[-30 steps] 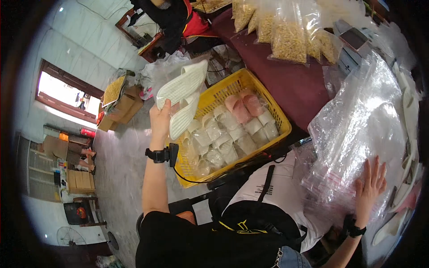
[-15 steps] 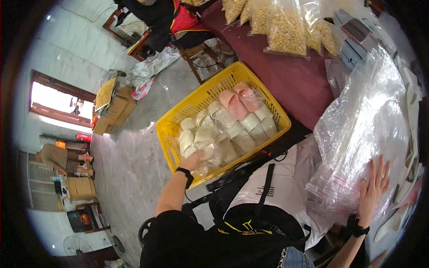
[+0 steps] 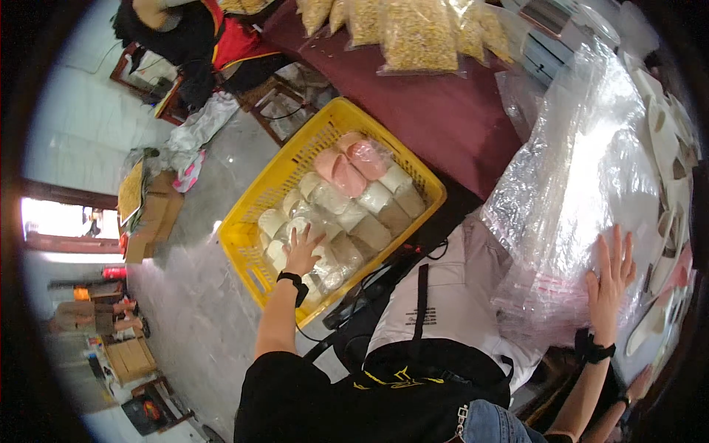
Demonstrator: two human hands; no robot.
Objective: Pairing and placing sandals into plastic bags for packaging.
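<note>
your left hand [image 3: 301,251] lies open, fingers spread, flat on the bagged slippers [image 3: 336,214] at the near corner of the yellow basket [image 3: 251,247], gripping nothing. right hand [image 3: 609,284] presses open-palmed on the clear bag stack [image 3: 583,192]. press evenly so the packs settle flush.

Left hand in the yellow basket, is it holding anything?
Nothing held: the left hand lies flat, fingers spread, on bagged slippers in the yellow basket.

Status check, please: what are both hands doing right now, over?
Left hand flat on bagged slippers in yellow basket. Right hand spread open on clear plastic bag pile. Nothing in the way.
</note>
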